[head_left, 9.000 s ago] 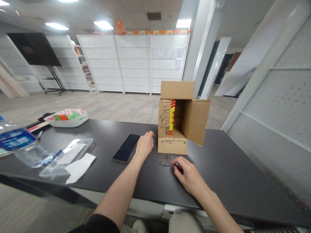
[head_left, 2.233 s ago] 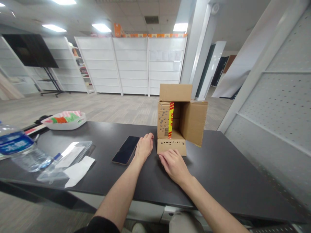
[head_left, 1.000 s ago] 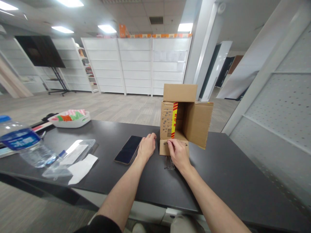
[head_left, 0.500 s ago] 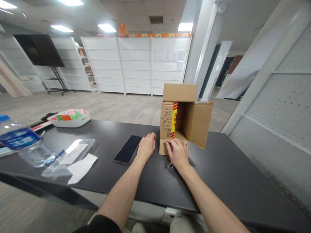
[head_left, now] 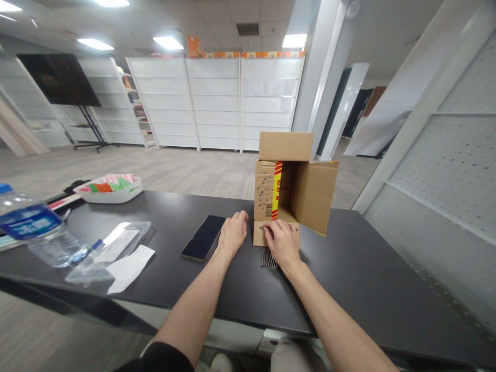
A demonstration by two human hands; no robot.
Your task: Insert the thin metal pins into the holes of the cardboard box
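In the head view, a cardboard box (head_left: 265, 178) stands on the dark table with its opening facing me and its flaps spread. My right hand (head_left: 282, 238) is at the lower flap (head_left: 259, 237), thumb and forefinger pinched together against it. A tiny dark spot shows beside the fingertips; what they hold is too small to make out. Several thin metal nails (head_left: 268, 259) lie side by side below that flap, partly hidden by this hand. My left hand (head_left: 233, 232) rests on the table between a phone (head_left: 204, 237) and the box, fingers curled under, their inside hidden.
Small grey round dots mark the box's left flap beside yellow-red tape. On the left lie a clear plastic case (head_left: 132, 237), a white paper piece (head_left: 129, 269) and a tilted water bottle (head_left: 39, 227). A white basket (head_left: 116, 196) with colourful contents stands behind. A perforated panel (head_left: 453, 206) borders the right.
The whole view has shifted very slightly. My right fingertips have moved a little on the lower flap; my left hand stays in place beside the phone.
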